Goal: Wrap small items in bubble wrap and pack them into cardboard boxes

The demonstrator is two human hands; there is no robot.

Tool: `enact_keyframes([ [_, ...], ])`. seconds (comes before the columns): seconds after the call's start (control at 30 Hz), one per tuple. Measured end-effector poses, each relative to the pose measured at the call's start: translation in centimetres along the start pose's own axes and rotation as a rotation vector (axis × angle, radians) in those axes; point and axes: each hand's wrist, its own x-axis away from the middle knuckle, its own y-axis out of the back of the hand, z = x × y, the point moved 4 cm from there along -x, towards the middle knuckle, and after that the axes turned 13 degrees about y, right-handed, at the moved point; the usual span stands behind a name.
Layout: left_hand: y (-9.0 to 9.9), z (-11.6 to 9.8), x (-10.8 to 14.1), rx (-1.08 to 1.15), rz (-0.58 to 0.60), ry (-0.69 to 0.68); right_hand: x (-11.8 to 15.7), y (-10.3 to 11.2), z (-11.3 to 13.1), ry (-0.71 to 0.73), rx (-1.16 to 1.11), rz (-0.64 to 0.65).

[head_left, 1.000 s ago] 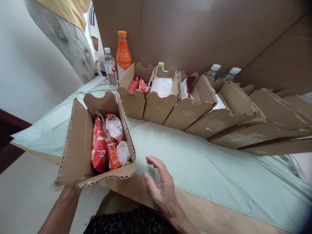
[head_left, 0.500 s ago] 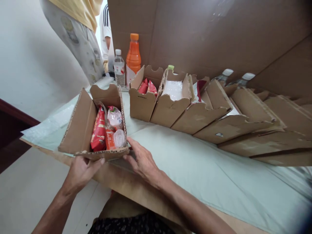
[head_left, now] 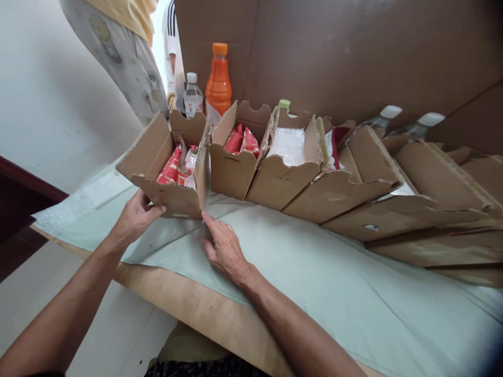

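Note:
An open cardboard box (head_left: 173, 196) stands at the left end of a row of similar boxes, with red packets (head_left: 170, 166) and a pinkish-white packet inside. My left hand (head_left: 137, 215) grips the box's lower front left corner, thumb on the front face. At the lower front right corner, my right hand (head_left: 225, 245) touches the cardboard with its index finger, the thumb held apart. Just right of it is the neighbouring box (head_left: 231, 170), which also holds red packets; a narrow gap separates the two.
More boxes (head_left: 281, 186) lean in a row to the right on the pale green cloth (head_left: 298, 251). Behind stand an orange bottle (head_left: 219, 84) and a clear bottle (head_left: 193, 97). A tall cardboard panel (head_left: 314, 57) rises behind. A person (head_left: 121, 57) stands back left.
The box has moved away from me, up beside the row, and now sits more upright. Both hands moved forward with it. The view has shifted slightly.

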Motion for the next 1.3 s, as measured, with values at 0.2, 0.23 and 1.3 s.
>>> enact_keyframes([
  [0.2,-2.0,0.3,-4.9,0.075,0.116,-0.091,0.3,0.1,-0.4,-0.001,-0.044,-0.062],
  [0.23,-2.4,0.5,-5.7,0.092,0.131,-0.108,0.3,0.1,-0.4,0.0,-0.05,-0.072],
  [1.3,-0.5,-7.1,-3.9,-0.208,-0.542,-0.224,-0.4,0.0,-0.5,-0.023,-0.114,-0.064],
])
